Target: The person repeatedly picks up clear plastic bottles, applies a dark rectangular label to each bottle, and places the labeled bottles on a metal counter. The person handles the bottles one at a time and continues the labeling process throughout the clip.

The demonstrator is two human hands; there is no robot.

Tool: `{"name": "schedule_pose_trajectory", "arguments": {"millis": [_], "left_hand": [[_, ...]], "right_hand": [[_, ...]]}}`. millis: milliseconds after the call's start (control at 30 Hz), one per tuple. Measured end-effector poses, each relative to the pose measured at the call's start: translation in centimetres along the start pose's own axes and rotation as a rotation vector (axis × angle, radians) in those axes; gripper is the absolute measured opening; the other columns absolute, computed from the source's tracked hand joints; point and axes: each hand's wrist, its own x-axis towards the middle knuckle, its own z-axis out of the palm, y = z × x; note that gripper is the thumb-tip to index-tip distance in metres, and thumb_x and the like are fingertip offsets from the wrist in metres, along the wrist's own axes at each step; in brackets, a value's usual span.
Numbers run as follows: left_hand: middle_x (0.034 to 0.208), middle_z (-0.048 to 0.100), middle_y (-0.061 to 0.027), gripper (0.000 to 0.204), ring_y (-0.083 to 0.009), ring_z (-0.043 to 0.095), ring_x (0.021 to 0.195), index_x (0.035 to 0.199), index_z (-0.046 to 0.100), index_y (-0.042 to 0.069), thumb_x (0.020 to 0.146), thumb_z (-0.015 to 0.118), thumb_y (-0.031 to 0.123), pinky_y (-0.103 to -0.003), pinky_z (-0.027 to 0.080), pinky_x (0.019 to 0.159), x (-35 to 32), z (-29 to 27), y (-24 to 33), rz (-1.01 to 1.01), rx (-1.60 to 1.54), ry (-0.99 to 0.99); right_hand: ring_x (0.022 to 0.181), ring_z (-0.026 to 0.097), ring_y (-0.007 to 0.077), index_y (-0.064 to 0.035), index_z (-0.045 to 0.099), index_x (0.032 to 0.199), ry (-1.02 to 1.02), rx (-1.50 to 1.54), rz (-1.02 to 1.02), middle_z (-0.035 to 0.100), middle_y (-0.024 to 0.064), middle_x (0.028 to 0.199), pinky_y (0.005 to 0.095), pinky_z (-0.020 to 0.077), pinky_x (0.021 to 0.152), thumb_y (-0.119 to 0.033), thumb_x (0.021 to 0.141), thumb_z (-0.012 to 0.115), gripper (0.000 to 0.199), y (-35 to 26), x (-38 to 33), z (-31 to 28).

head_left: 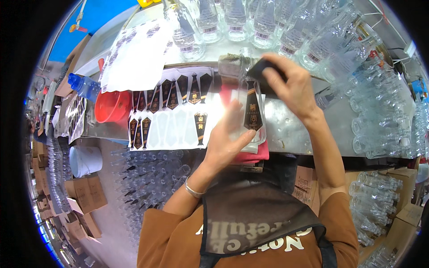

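A clear glass bottle (261,132) lies on the bench in front of me, its neck pointing away. On it is a black tie-shaped label (252,107) with gold print. My left hand (227,136) grips the bottle's near left side, thumb over its lower end, fingers slightly blurred. Pinched in my right hand (292,85) is a black flat pad (258,69), held at the bottle's neck over the label's top; its exact kind is unclear. To the left lies a white label sheet (176,129) with several tie labels and some bare label outlines.
Labelled clear bottles (208,27) stand along the far shelf, and more bottles (373,143) lie stacked at right. A red bowl (111,107) and a blue-capped plastic bottle (87,85) stand left. Under the cloth-covered bottle rest is red cloth (257,154). Many bottles (154,178) stand below the bench.
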Motion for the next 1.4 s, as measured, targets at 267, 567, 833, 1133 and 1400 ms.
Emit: {"name": "schedule_pose_trajectory", "arguments": {"millis": [267,567,833,1133,1400], "left_hand": [[0.138,0.058,-0.0154,0.056,-0.0225,0.059,0.125,0.144,0.044,-0.005,0.097,0.068,0.011,-0.033,0.050,0.102,3.8,-1.5,1.1,-0.092,-0.168,0.100],[0.091,0.071,-0.0149,0.059,-0.0158,0.065,0.078,0.115,0.061,-0.011,0.093,0.071,0.042,-0.029,0.053,0.073,10.8,-0.9,1.9,-0.206,0.257,0.134],[0.097,0.072,-0.0169,0.064,-0.0186,0.069,0.084,0.120,0.060,-0.012,0.093,0.072,0.045,-0.031,0.056,0.076,10.8,-1.2,1.6,-0.245,0.095,0.106],[0.104,0.068,-0.0122,0.061,-0.0153,0.066,0.090,0.126,0.057,-0.007,0.095,0.070,0.044,-0.028,0.055,0.078,9.8,-1.2,0.3,-0.216,-0.104,0.088],[0.133,0.057,-0.0192,0.078,-0.0260,0.061,0.116,0.145,0.041,-0.006,0.089,0.078,0.035,-0.037,0.052,0.095,7.1,-2.0,1.1,-0.160,-0.131,0.004]], "right_hand": [[0.093,0.069,0.0222,-0.0020,0.068,0.120,0.103,0.036,0.088,0.072,0.0136,0.107,0.0312,0.0525,0.085,-0.009,0.095,0.063,0.026,2.0,1.2,0.5],[0.087,0.058,0.0036,-0.0012,0.069,0.114,0.038,0.774,0.635,0.066,-0.0013,0.098,0.0190,0.0457,0.081,-0.012,0.102,0.050,0.025,2.1,-2.9,0.1],[0.084,0.061,0.0100,0.0028,0.073,0.102,-0.163,0.597,0.640,0.071,0.0045,0.091,0.0269,0.0486,0.080,-0.034,0.103,0.056,0.040,2.7,-3.0,2.1],[0.077,0.070,0.0345,0.0041,0.075,0.089,-0.327,0.252,0.631,0.071,0.0227,0.078,0.0383,0.0530,0.074,-0.052,0.092,0.059,0.058,1.4,-0.2,2.8],[0.090,0.060,0.0099,0.0057,0.072,0.086,-0.306,0.558,0.683,0.070,0.0014,0.087,0.0271,0.0446,0.088,-0.043,0.108,0.045,0.060,3.8,-3.7,3.5]]}}
